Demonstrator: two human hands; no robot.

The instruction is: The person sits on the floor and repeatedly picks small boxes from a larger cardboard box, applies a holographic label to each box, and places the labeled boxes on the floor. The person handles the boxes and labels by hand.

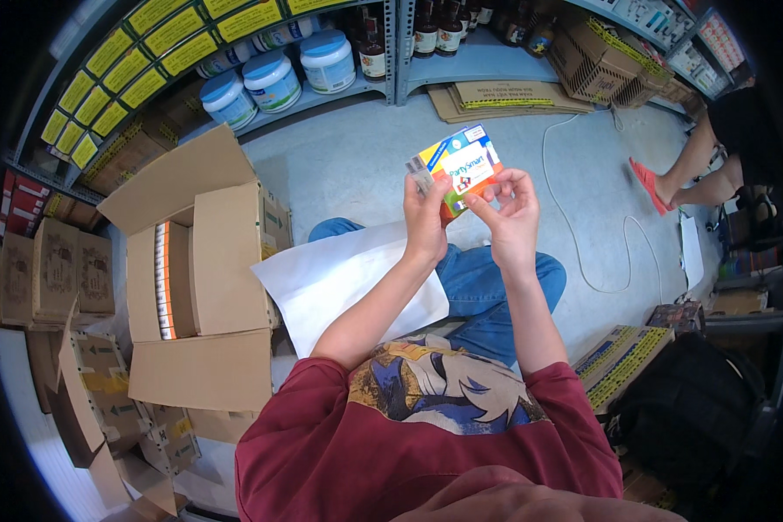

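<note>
A small colourful carton (467, 170) with a white panel on its front is held up before me, above my crossed legs. Its left edge is gripped by my left hand (426, 216), the thumb lying on the front. A greyish printed patch (420, 174) shows at that left side; whether it is a label or a separate piece I cannot make out. My right hand (509, 216) has its thumb and bent fingers at the carton's lower right edge, touching it. Across my lap and the floor lies a white paper sheet (348, 278).
At my left stands an open cardboard box (226, 261) holding a row of orange-and-white cartons (163, 278). Shelves ahead carry white tubs (271, 81) and bottles (448, 35). A white cable (574, 252) crosses the floor. A black backpack (692, 409) and another person's leg (687, 165) are at right.
</note>
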